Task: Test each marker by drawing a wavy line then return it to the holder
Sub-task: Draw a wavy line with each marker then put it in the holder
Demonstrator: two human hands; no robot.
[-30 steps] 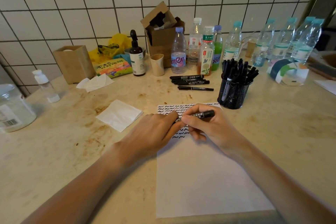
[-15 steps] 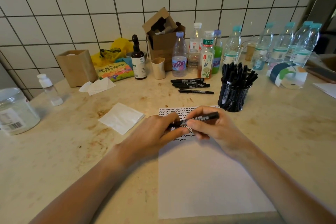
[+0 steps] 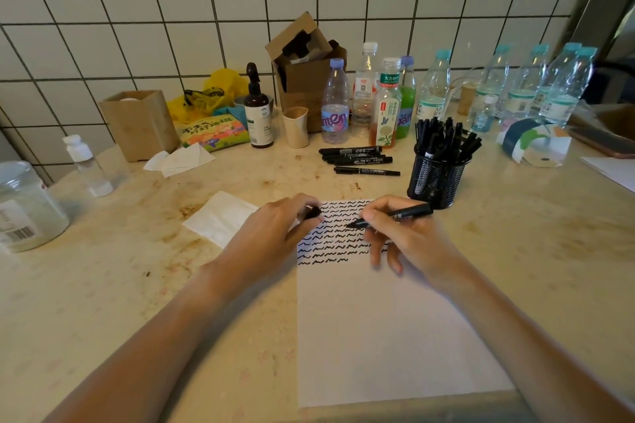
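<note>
Even, soft, warm-tinted light, moderately bright. No hard shadows: only faint ones under the hands and beside the mesh holder (image 3: 436,178) and the jar (image 3: 27,206) at the tabletop's left edge. Mild sheen on the wall tiles (image 3: 137,10), no blown glare. Strong wide-angle bending: grout lines curve, the tabletop (image 3: 103,285) bows toward the corners. Centre fairly sharp; edges and the near forearms soft. Small label print is unreadable.

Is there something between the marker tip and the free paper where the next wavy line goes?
Nothing visible. The right hand holds the uncapped marker above the paper; the left hand holds the cap off to the side. The last row has free space.
</note>
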